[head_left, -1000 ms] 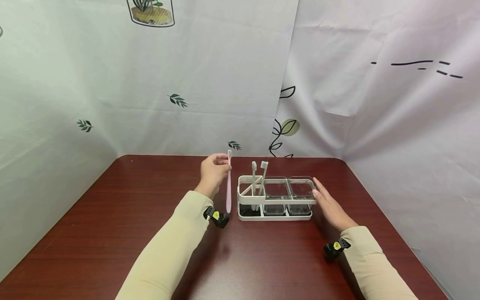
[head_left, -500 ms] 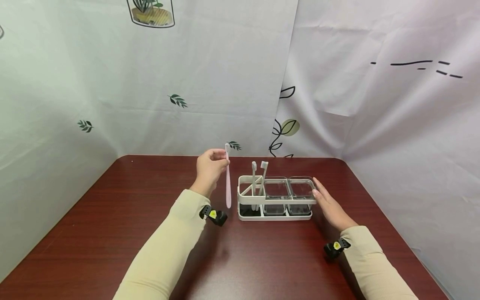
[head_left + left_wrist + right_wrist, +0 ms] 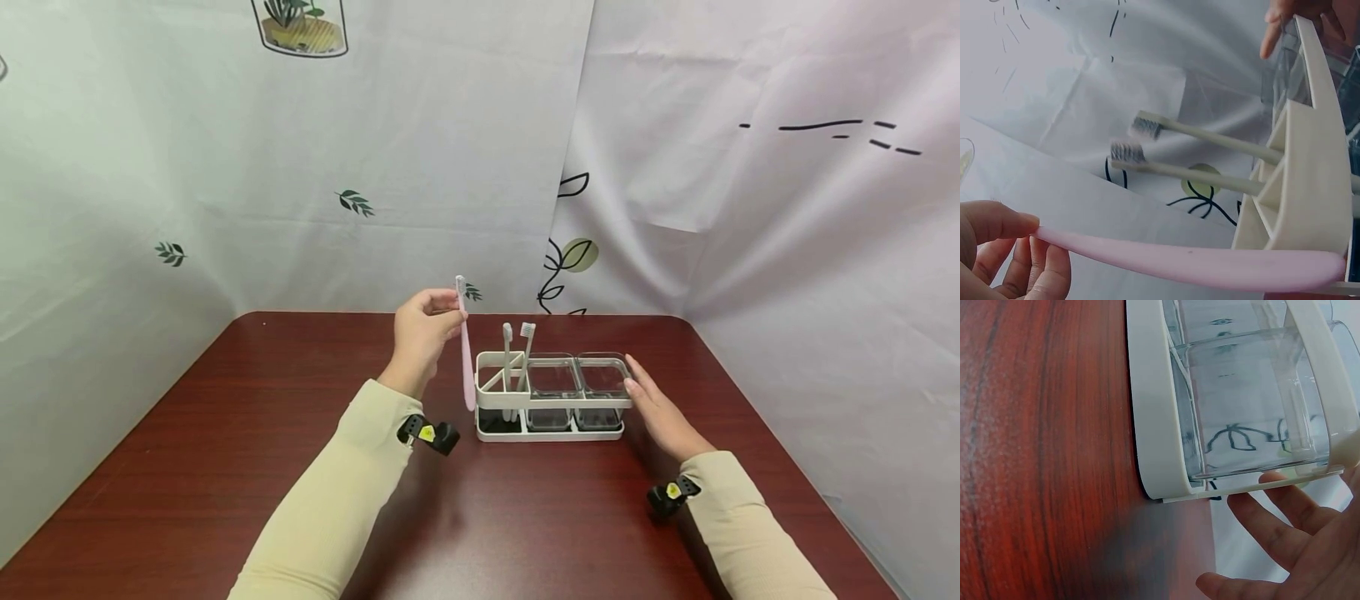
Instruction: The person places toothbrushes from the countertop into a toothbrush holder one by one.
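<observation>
My left hand (image 3: 422,340) pinches a pink toothbrush (image 3: 467,358) near its head, between thumb and fingers. The brush hangs head up, slightly tilted, its handle end by the left side of a white toothbrush holder (image 3: 555,401). Two pale toothbrushes (image 3: 1210,178) stand in the holder's divided left section. Two clear cups (image 3: 603,377) fill its middle and right places. At the holder's right end rests my right hand (image 3: 663,414), its fingers extended; in the right wrist view the fingers (image 3: 1266,525) lie along the end of the white frame.
The holder stands on a dark red wooden table (image 3: 225,467). Behind and beside the table hangs a pale curtain (image 3: 450,150) printed with leaves and lines. A black wrist camera (image 3: 429,433) is strapped at each sleeve's cuff.
My left hand has lifted the pink toothbrush, which first shifted slightly left, then right toward the holder, its lower end tilting right. My right hand has stayed at the holder.
</observation>
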`<state>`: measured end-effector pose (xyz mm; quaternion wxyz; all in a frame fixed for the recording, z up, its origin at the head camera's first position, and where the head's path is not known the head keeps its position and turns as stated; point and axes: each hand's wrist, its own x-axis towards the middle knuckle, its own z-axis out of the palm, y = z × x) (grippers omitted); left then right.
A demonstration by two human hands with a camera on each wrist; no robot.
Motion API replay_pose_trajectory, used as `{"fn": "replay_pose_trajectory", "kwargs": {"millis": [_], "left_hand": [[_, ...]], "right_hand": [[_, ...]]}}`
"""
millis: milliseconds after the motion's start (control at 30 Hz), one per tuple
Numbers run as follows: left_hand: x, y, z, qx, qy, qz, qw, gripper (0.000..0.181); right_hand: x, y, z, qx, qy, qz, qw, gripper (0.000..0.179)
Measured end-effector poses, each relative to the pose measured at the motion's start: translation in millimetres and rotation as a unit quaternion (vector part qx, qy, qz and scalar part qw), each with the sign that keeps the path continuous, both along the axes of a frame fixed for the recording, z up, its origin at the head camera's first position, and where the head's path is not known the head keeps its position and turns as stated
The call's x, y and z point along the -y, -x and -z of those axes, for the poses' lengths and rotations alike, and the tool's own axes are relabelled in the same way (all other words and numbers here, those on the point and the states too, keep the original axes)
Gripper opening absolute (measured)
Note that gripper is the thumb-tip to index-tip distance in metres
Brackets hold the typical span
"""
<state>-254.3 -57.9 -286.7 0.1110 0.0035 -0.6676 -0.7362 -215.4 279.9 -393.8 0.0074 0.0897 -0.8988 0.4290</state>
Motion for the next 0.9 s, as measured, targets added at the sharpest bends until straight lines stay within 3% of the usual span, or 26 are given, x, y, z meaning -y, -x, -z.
{"fn": "replay_pose_trajectory", "kwargs": {"millis": [533,900], "left_hand": [[-13.0,-13.2,-14.7,-0.055,-0.050,0.013,0.9971,0.026],[-28.2,-18.7,-14.8,-0.117,-0.105,-0.009,0.9875,0.025]], "right_hand": [[-1,0.0,1.1,-0.002,0.001,-0.002,1.0000,0.061],[-1,0.5,2.2,-0.002,0.003,-0.003,1.0000,0.061]]}}
